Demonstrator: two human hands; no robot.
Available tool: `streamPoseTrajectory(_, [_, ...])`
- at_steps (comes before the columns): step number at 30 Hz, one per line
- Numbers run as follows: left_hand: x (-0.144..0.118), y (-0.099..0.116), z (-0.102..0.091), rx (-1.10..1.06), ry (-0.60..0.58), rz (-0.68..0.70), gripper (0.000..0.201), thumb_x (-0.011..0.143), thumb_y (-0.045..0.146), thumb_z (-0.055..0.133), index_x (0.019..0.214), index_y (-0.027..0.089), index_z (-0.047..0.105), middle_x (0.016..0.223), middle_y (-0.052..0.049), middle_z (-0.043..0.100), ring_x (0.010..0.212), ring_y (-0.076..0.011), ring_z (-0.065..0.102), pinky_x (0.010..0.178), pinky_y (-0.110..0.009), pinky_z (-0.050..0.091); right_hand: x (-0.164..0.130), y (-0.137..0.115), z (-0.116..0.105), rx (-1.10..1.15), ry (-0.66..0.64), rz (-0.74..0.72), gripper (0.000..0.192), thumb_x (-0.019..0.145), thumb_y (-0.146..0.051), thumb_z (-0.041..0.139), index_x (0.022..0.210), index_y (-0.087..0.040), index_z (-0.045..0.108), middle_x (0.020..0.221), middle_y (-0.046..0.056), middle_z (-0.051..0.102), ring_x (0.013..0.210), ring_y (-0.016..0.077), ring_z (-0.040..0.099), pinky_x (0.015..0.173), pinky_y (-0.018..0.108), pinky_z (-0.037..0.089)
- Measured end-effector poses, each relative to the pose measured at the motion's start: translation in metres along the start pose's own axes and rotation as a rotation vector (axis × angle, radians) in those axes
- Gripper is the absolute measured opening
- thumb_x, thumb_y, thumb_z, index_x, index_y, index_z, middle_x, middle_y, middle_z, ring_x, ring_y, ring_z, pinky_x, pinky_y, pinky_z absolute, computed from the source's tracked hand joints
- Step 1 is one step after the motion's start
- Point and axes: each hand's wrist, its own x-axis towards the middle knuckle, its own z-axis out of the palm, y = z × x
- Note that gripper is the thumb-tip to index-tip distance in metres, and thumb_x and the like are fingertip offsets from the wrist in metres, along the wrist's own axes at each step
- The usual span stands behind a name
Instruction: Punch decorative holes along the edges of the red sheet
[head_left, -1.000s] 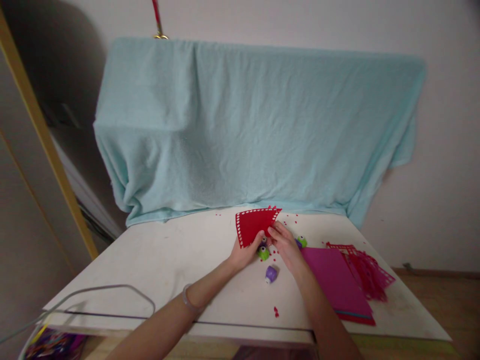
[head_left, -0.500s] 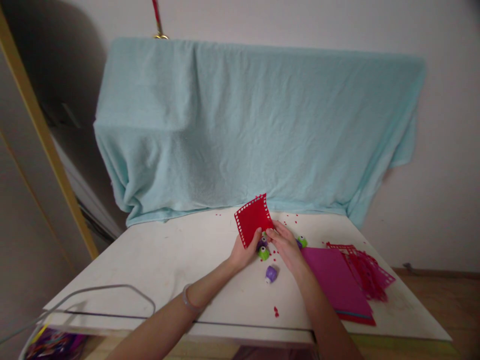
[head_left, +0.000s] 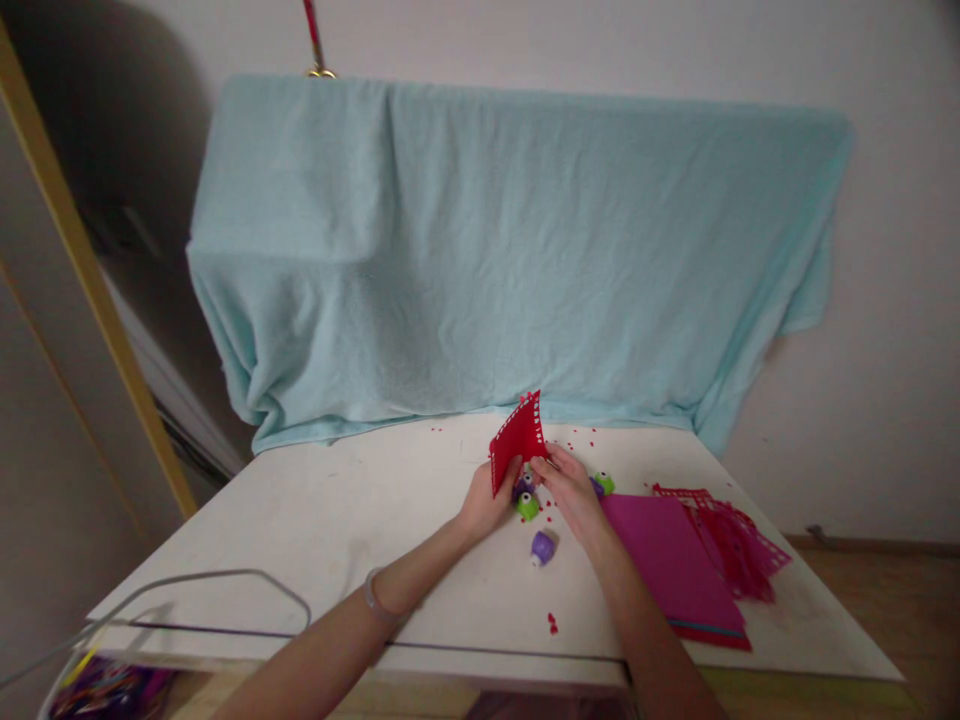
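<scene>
My left hand [head_left: 484, 505] and my right hand [head_left: 571, 488] both pinch a small red paper piece [head_left: 516, 440] with a punched white-dotted border. The paper stands nearly upright above the white table [head_left: 360, 520], seen almost edge-on. Just under my hands lie small craft punches: a green one [head_left: 527, 505], a purple one [head_left: 541, 547] nearer me, and another green one [head_left: 604, 483] to the right.
A stack of magenta paper sheets [head_left: 671, 565] lies right of my hands, with punched red strips [head_left: 739, 545] beside it. Red paper bits [head_left: 553, 625] dot the table. A pale blue towel [head_left: 495, 260] drapes behind. A wire basket rim [head_left: 187, 590] sits at the near left.
The red paper has been lifted from lying flat on the table and turned until it stands nearly edge-on. Both hands stayed in place; the punches have not moved.
</scene>
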Motion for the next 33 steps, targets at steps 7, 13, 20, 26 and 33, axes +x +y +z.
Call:
streamPoseTrajectory(7, [0.0013,0.0027,-0.0045,0.024,-0.038,-0.010,0.045,0.096,0.051,0.031,0.079,0.017,0.056,0.072,-0.003,0.058,0.067,-0.0157,0.049,0.067,-0.027,0.041,-0.0002,-0.0020,-0.0016,-0.019,0.009,-0.002,0.024,0.075,-0.036,0.075,0.091,-0.020,0.066,0.077,0.001,0.059,0.064,0.0135,0.049,0.063,0.029,0.040])
streamPoseTrajectory(13, [0.0022,0.0030,-0.0036,0.016,-0.042,-0.042,0.045,0.096,0.050,0.031,0.074,0.018,0.052,0.071,-0.002,0.056,0.065,-0.0150,0.047,0.062,-0.025,0.038,0.0014,0.0004,-0.0016,-0.029,0.027,-0.009,0.026,0.072,-0.037,0.077,0.089,-0.020,0.066,0.077,0.001,0.061,0.062,0.0138,0.049,0.062,0.029,0.040])
streamPoseTrajectory(20, [0.0018,0.0002,-0.0027,0.005,-0.044,-0.028,0.043,0.096,0.049,0.032,0.072,0.018,0.050,0.067,-0.001,0.052,0.062,-0.0134,0.045,0.061,-0.024,0.038,0.0004,-0.0010,-0.0004,-0.038,0.031,-0.020,0.025,0.074,-0.036,0.075,0.091,-0.020,0.066,0.076,0.001,0.060,0.062,0.0138,0.049,0.062,0.029,0.041])
streamPoseTrajectory(26, [0.0011,-0.0015,0.0007,-0.006,-0.007,-0.018,0.044,0.096,0.050,0.033,0.076,0.017,0.054,0.069,-0.001,0.055,0.065,-0.0143,0.047,0.065,-0.025,0.040,0.0008,-0.0002,-0.0015,-0.038,0.050,-0.018,0.026,0.072,-0.037,0.076,0.089,-0.021,0.066,0.078,0.001,0.061,0.062,0.0138,0.049,0.063,0.029,0.041])
streamPoseTrajectory(33, [0.0007,0.0003,-0.0007,-0.021,-0.017,-0.026,0.043,0.095,0.050,0.034,0.075,0.017,0.054,0.068,-0.001,0.054,0.064,-0.0144,0.047,0.063,-0.026,0.040,-0.0006,-0.0009,-0.0004,-0.009,0.074,-0.013,0.028,0.071,-0.036,0.077,0.092,-0.021,0.065,0.077,0.000,0.061,0.062,0.0141,0.050,0.063,0.030,0.041])
